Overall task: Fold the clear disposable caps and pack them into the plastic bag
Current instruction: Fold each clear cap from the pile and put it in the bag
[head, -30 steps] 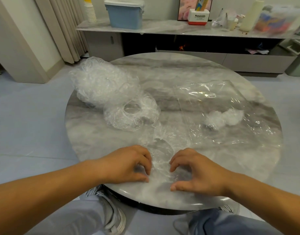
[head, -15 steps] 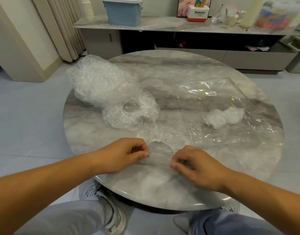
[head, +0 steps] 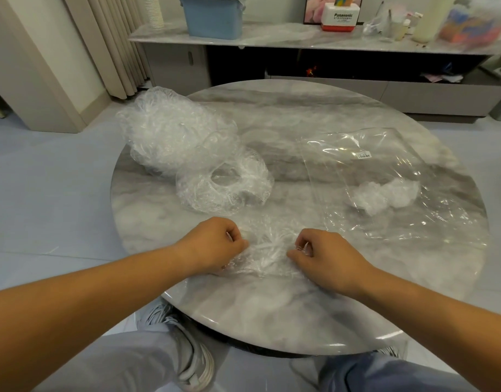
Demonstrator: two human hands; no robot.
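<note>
While the left hand (head: 212, 244) and right hand (head: 328, 256) each pinch one end of a clear cap (head: 267, 250) with curled fingers, the film lies bunched between them on the near part of the round marble table (head: 272, 315), apparently gathered narrow so it folds small. Just beyond the left hand another cap (head: 223, 188) lies open as a ring, probably next in line. To the right the plastic bag (head: 385, 154) lies flat, with a small white wad of folded caps (head: 385, 195) already inside. Farthest back on the left, the heap of unfolded caps (head: 172, 134) sits within reach.
</note>
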